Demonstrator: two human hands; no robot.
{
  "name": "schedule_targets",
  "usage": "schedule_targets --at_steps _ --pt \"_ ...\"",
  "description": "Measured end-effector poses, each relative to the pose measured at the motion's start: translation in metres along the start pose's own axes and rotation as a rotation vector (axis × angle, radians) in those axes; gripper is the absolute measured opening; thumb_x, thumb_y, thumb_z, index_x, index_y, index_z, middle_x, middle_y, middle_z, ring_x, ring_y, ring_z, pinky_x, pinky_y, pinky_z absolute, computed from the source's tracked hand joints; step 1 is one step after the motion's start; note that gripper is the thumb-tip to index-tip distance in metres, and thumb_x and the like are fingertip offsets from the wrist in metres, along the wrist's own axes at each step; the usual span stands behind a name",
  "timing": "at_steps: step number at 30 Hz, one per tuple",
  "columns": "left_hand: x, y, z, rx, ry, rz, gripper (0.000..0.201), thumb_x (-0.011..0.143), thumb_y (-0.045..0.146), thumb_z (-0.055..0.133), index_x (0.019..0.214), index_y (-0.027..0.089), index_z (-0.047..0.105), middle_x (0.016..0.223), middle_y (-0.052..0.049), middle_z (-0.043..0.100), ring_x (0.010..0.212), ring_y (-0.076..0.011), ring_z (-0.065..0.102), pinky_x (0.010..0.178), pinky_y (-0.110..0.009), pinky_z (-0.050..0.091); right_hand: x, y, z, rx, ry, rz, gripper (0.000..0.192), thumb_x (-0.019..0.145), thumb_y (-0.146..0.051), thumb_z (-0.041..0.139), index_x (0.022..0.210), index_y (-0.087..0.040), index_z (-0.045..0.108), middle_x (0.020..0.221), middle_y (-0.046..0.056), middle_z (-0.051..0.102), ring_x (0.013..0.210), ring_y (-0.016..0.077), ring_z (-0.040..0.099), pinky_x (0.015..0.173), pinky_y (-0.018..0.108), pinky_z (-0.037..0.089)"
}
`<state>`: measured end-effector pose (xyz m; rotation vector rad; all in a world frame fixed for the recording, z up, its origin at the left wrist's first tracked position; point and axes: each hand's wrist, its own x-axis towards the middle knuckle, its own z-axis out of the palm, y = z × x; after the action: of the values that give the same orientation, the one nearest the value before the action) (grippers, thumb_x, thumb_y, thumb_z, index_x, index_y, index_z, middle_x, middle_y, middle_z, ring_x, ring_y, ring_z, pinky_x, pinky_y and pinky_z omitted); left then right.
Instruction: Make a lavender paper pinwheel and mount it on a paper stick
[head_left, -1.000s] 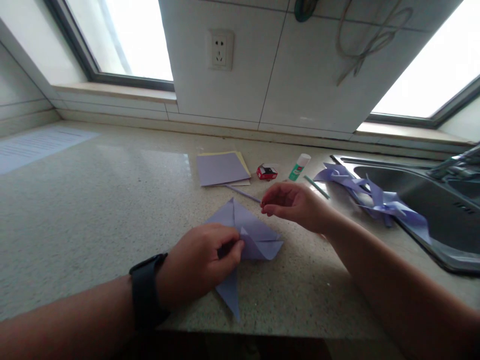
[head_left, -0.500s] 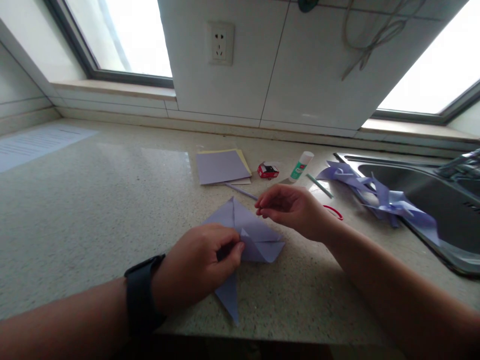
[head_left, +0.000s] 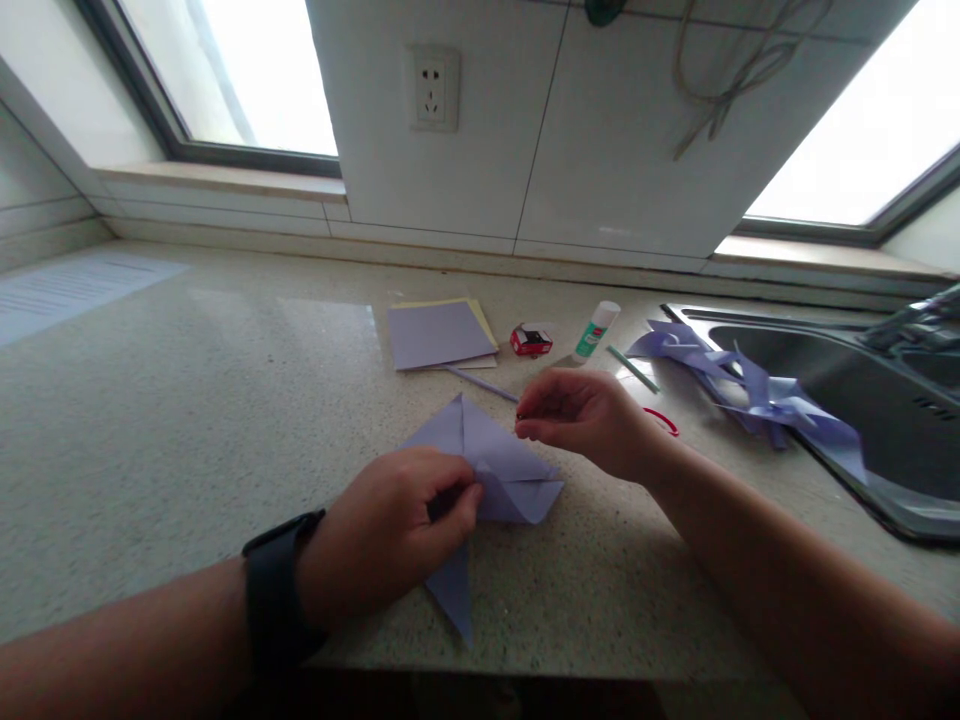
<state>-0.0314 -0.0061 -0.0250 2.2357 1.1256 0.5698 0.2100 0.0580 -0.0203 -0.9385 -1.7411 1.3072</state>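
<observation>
On a speckled stone desk (head_left: 187, 400) under tiled wall and windows, the left hand (head_left: 397, 530) has its fingers (head_left: 461, 505) pinched on a folded purple paper (head_left: 495, 465) near the front edge. The right hand (head_left: 589, 415), at the paper's two o'clock, holds fingertips together on something too small to tell; glue stick (head_left: 598, 328) and paper stack (head_left: 441, 335) lie at twelve.

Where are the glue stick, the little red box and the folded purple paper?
glue stick (head_left: 596, 330), head view, on its green label
red box (head_left: 531, 341), head view, its top face
folded paper (head_left: 491, 455), head view, middle fold
</observation>
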Motion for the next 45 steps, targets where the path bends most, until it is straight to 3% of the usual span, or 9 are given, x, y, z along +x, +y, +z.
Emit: schedule_targets --at_steps 5,13,20,26,31,39,45 --pt "-0.001 0.000 -0.001 0.012 -0.003 -0.006 0.026 0.097 0.026 0.050 0.073 0.019 0.056 0.069 0.001 0.056 0.068 -0.0152 0.052 0.064 -0.030 0.033 -0.001 0.002 0.001 -0.011 0.029 0.050 0.024 0.072 -0.032 0.089 0.084 -0.019 0.073 0.076 0.001 0.072 0.071 0.0128 0.068 0.065 0.025 0.056" --pt "0.000 -0.001 0.000 -0.009 -0.005 -0.010 0.026 0.097 0.026 0.050 0.073 0.019 0.057 0.069 0.001 0.057 0.067 -0.0150 0.052 0.063 -0.030 0.034 -0.004 0.002 0.002 -0.022 0.029 -0.064 0.018 0.083 -0.030 0.080 0.099 -0.023 0.080 0.084 0.002 0.077 0.073 0.0131 0.071 0.070 0.027 0.060" --pt "0.001 -0.001 0.000 0.000 0.013 -0.029 0.023 0.096 0.026 0.052 0.076 0.019 0.062 0.069 0.001 0.059 0.065 -0.0146 0.052 0.061 -0.029 0.033 -0.010 -0.008 0.010 -0.004 0.038 -0.091 0.018 0.077 -0.023 0.084 0.093 -0.023 0.077 0.083 0.001 0.077 0.075 0.0133 0.073 0.072 0.025 0.061" --pt "0.000 -0.001 0.000 -0.037 0.063 -0.001 0.022 0.095 0.023 0.054 0.075 0.019 0.063 0.068 0.002 0.060 0.063 -0.0129 0.052 0.060 -0.027 0.035 -0.016 -0.015 0.016 -0.098 -0.021 -0.115 0.004 0.085 -0.022 0.076 0.089 -0.023 0.075 0.083 0.002 0.076 0.077 0.0151 0.074 0.068 0.026 0.060" --pt "0.000 -0.003 0.002 -0.140 0.125 -0.006 0.015 0.093 0.020 0.057 0.085 0.021 0.069 0.069 0.004 0.063 0.059 -0.0112 0.052 0.059 -0.025 0.039 -0.022 -0.019 0.023 -0.130 -0.045 -0.116 0.007 0.086 -0.021 0.075 0.091 -0.024 0.073 0.084 0.002 0.076 0.076 0.0157 0.074 0.069 0.027 0.060" --pt "-0.001 -0.005 0.002 -0.209 0.215 -0.037 0.010 0.092 0.021 0.062 0.095 0.024 0.071 0.069 0.006 0.065 0.057 -0.0092 0.054 0.056 -0.022 0.041 -0.026 -0.024 0.025 -0.339 -0.003 -0.263 0.007 0.090 -0.021 0.073 0.092 -0.027 0.074 0.090 0.002 0.077 0.085 0.0177 0.073 0.076 0.031 0.058" --pt "-0.002 -0.003 0.002 -0.221 0.253 -0.026 0.009 0.090 0.021 0.065 0.096 0.024 0.070 0.070 0.007 0.066 0.057 -0.0083 0.056 0.054 -0.020 0.042 -0.027 -0.025 0.031 -0.389 -0.051 -0.344 0.014 0.090 -0.014 0.072 0.093 -0.027 0.074 0.091 0.001 0.068 0.082 0.0153 0.067 0.073 0.030 0.055"
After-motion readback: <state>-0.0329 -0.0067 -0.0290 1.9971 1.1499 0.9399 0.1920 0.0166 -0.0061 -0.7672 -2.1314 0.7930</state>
